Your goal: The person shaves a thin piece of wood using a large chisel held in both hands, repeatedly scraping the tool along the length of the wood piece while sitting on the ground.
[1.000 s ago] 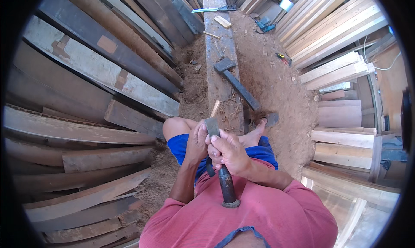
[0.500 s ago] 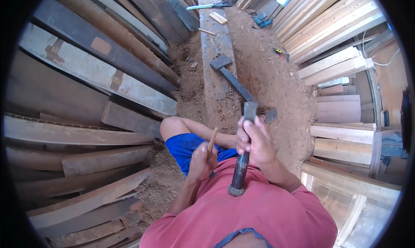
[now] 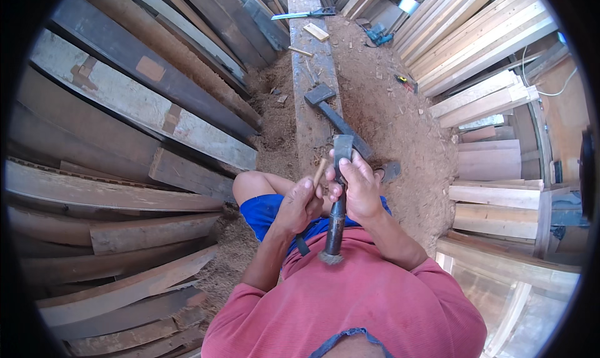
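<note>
Basically, lower ctr of the frame: the left hand (image 3: 299,207) is clenched round a thin brown wooden stick (image 3: 320,172), w/ its free end poking up to the right. Next to it, right hand (image 3: 359,189) grips a heavy chisel w/ a flat grey metal blade and round dark handle (image 3: 337,217), thumb up near the blade. Blade points to top of frame; the frayed butt end is down by the red shirt (image 3: 350,302). Stick's tip is just left of the blade; can't tell if they touch.

Past the hands, a long narrow worn wooden tabletop (image 3: 312,130) runs up to top ctr. On it, a dark square-headed mallet (image 3: 340,122) lies diagonally, handle toward lower right. Further up: thin light stick (image 3: 301,51), small pale wood block (image 3: 316,32), then a handsaw w/ bluish-white blade (image 3: 300,14) lying crosswise nr the far end.

Upper right, blue power tool (image 3: 378,35) on the brown shavings-strewn floor (image 3: 400,120), nr stacked pale lumber (image 3: 487,36). Left side: long dark boards (image 3: 112,52).
</note>
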A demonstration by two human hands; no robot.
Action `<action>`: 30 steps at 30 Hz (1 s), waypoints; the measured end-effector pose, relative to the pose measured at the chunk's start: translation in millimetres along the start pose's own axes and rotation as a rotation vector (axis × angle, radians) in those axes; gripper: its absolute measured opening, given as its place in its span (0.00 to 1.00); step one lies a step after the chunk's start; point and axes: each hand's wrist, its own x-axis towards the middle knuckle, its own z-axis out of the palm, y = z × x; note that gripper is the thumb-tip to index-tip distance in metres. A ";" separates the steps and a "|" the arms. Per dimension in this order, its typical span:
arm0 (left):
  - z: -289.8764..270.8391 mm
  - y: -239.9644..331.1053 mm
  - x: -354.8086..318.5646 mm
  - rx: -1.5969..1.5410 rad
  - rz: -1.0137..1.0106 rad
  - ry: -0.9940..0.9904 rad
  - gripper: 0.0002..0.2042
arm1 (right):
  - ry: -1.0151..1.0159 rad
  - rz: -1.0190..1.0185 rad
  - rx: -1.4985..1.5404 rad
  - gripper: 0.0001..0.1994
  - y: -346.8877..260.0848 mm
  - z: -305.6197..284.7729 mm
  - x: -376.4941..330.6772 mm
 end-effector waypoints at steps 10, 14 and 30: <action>13.6 28.8 2.7 0.746 0.330 0.342 0.14 | -0.243 0.357 0.121 0.08 22.4 25.1 -29.3; 20.5 21.5 -16.4 0.935 0.383 0.371 0.14 | -0.233 0.284 0.061 0.08 8.8 23.8 -36.5; 1.6 -1.3 1.7 0.453 0.341 0.282 0.04 | -0.146 -0.078 -0.464 0.11 -2.2 -19.6 -9.7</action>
